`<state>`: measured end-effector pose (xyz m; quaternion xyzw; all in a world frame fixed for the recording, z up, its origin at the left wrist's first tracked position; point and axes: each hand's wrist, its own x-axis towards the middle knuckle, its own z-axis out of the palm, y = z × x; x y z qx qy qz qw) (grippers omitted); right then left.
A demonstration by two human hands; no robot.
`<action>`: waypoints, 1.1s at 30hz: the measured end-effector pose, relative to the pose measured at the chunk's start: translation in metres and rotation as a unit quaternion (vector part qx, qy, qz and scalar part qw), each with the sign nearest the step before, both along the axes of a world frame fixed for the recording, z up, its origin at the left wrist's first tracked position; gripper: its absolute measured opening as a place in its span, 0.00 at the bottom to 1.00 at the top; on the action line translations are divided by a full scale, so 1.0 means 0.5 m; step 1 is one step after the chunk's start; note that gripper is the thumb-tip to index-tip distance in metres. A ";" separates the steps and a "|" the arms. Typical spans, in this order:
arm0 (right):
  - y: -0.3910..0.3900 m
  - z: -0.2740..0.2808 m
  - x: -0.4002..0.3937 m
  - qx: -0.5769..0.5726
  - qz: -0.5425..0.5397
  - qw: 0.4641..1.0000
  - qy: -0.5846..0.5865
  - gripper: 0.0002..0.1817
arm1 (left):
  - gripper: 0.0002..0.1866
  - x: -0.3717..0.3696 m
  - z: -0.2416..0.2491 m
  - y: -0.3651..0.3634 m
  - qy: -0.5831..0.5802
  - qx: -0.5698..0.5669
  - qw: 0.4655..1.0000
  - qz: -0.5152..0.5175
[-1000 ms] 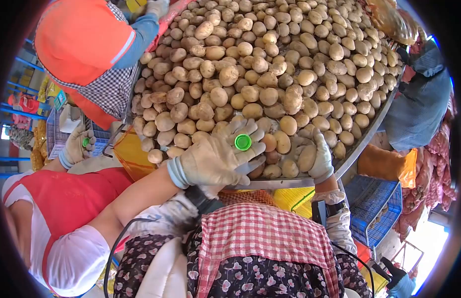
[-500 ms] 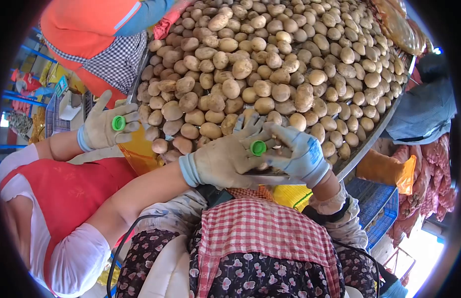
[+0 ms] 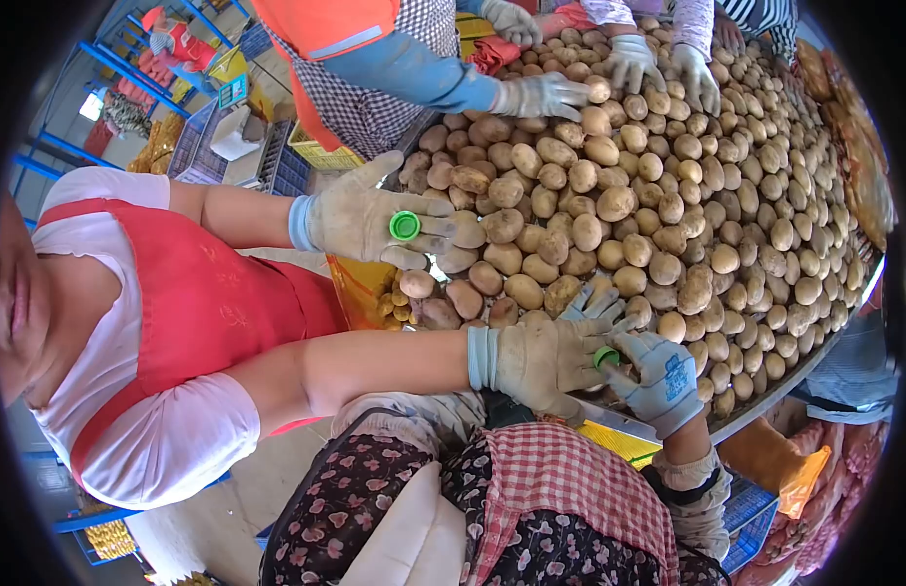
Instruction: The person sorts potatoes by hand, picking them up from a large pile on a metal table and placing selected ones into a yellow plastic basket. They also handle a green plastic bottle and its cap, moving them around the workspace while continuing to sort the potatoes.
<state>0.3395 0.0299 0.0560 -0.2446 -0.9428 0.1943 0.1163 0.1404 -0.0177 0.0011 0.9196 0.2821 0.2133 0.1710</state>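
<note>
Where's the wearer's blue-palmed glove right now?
In the head view, lower right: the right hand sits at the potato table's near rim, its fingers touching a co-worker's gloved hand with a green ring.

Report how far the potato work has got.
Done: a few small potatoes lie in the yellow bag beside the tray. In hand: the right hand holds no potato; its fingers are at the green ring on a co-worker's glove. Left: the tray is heaped with potatoes, so nearly all of it.
</note>
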 end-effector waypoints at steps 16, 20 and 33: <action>-0.013 -0.073 -0.004 -0.072 -0.066 0.990 -0.102 0.36 | 0.29 -0.024 -0.013 0.005 -0.022 -0.099 0.993 -0.058; -0.011 -0.085 -0.006 -0.094 -0.063 0.985 -0.129 0.34 | 0.30 -0.015 -0.041 0.008 -0.082 -0.226 0.969 -0.062; -0.029 -0.078 0.158 -0.626 -0.321 0.433 0.564 0.31 | 0.35 -0.019 0.047 0.021 0.101 -0.043 0.993 -0.035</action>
